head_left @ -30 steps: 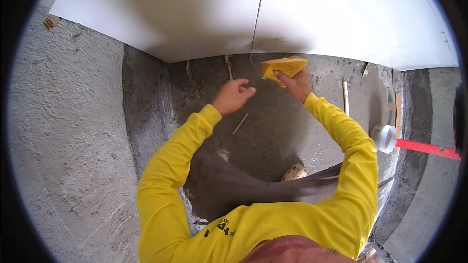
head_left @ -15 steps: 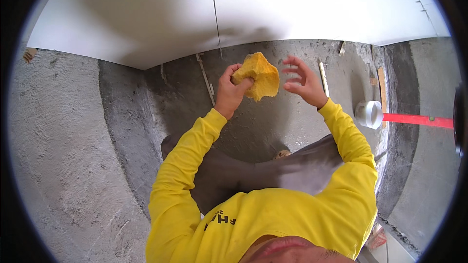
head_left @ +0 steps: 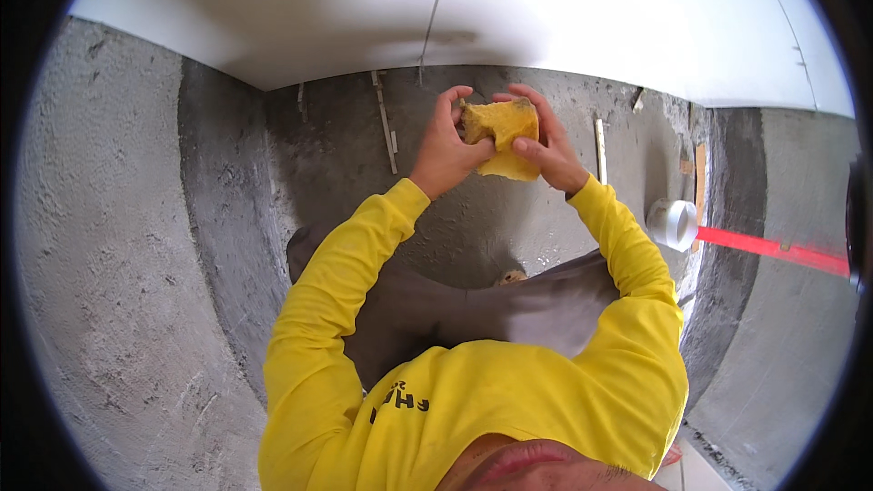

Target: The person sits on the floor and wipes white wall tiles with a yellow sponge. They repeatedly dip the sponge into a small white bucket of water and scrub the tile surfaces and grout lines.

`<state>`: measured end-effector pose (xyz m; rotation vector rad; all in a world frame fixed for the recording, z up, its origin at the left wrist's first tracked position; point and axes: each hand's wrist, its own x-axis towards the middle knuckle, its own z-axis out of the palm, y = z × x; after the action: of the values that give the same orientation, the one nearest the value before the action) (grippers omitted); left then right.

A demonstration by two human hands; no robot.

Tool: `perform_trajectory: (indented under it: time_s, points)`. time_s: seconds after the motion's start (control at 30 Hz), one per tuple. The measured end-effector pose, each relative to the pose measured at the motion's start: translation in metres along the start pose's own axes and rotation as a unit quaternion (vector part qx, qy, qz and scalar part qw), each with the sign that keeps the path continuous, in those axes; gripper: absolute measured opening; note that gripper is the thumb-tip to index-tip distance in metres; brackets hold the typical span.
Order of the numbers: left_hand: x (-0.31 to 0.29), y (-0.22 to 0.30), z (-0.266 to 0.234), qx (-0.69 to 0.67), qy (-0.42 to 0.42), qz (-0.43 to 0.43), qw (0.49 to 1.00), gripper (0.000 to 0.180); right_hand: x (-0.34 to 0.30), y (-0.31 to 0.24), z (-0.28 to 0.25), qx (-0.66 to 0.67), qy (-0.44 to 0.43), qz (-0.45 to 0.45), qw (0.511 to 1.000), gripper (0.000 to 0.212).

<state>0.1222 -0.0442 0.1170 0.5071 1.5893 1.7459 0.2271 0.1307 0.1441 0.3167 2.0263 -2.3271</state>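
A yellow sponge (head_left: 511, 141), ragged at the edges and dark along its left side, is held up in front of me between both hands. My left hand (head_left: 446, 147) grips its left side, the thumb pressed into it and the index finger raised over its top. On the right side, my right hand (head_left: 548, 144) is closed on the sponge with the thumb across its near face and the fingers behind. The sponge is bent between the two thumbs.
White panels (head_left: 564, 9) with a narrow seam cover the wall ahead. Thin strips (head_left: 384, 123) lie on the rough grey floor (head_left: 327, 145). To the right are a short white pipe piece (head_left: 673, 224) and a red spirit level (head_left: 773, 250). Bare cement walls (head_left: 109, 245) stand at both sides.
My right hand has come in from the right, its fingers apart before, and now grips the sponge. The sponge has turned and folded. My left hand has shifted slightly right.
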Motion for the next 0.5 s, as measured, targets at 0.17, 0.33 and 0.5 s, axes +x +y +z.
perform_trajectory:
  time_s: [0.17, 0.33, 0.5]
  points:
    - [-0.017, -0.003, 0.009, -0.281, 0.047, -0.215, 0.934, 0.069, 0.006, 0.012, 0.008, -0.174, 0.165, -0.066, 0.969, 0.033]
    - [-0.019, -0.014, 0.008, -0.298, -0.007, -0.146, 0.943, 0.059, 0.011, 0.011, 0.021, -0.334, 0.072, -0.140, 0.929, 0.025]
    - [-0.016, -0.030, 0.008, -0.141, 0.050, -0.137, 0.979, 0.056, 0.014, 0.013, 0.010, -0.225, 0.027, 0.062, 0.972, 0.024]
